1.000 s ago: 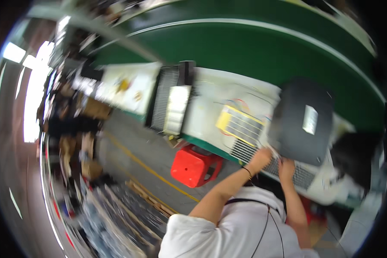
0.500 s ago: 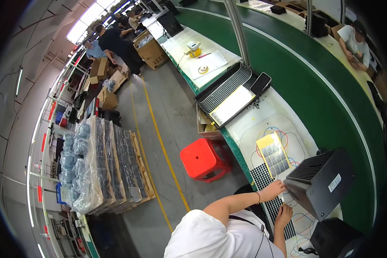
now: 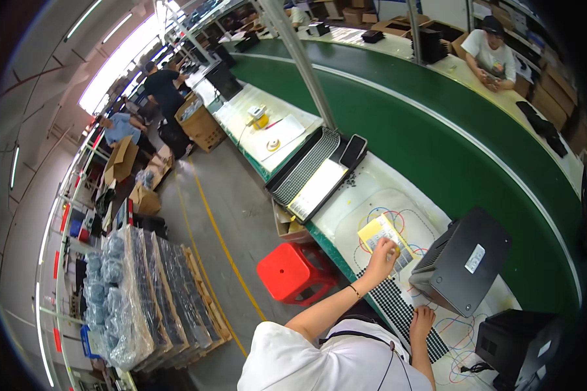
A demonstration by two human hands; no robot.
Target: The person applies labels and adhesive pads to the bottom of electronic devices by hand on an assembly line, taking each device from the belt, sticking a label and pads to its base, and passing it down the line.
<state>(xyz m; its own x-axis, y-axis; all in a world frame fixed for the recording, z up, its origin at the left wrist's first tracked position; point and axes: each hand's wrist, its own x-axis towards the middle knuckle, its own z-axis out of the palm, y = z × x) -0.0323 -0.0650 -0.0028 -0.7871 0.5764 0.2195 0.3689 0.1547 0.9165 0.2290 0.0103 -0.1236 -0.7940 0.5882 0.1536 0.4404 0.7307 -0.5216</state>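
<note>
My left hand (image 3: 383, 259) is over a yellow sheet of grey printed labels (image 3: 374, 231), its fingers pinched together at the sheet. Whatever is between the fingertips is too small to make out. My right hand (image 3: 422, 320) rests beside a sheet of small black round pads (image 3: 392, 301), fingers bent and drawn together close to the near edge of a black box-shaped device (image 3: 460, 270). What those fingers hold, if anything, is hidden. The device lies tilted on the bench, with ribbed fins along one side and a white label on its face.
A second black device (image 3: 518, 345) with a cable stands at the lower right. A black tray (image 3: 319, 189) holding pad sheets, with a phone (image 3: 353, 150) on its rim, lies farther along the bench. A red stool (image 3: 287, 270) stands left; a green conveyor (image 3: 398, 117) curves behind.
My left hand has moved away from the black device to the yellow label sheet. My right hand stays by the pad sheet near the device. The whole view has shifted.
</note>
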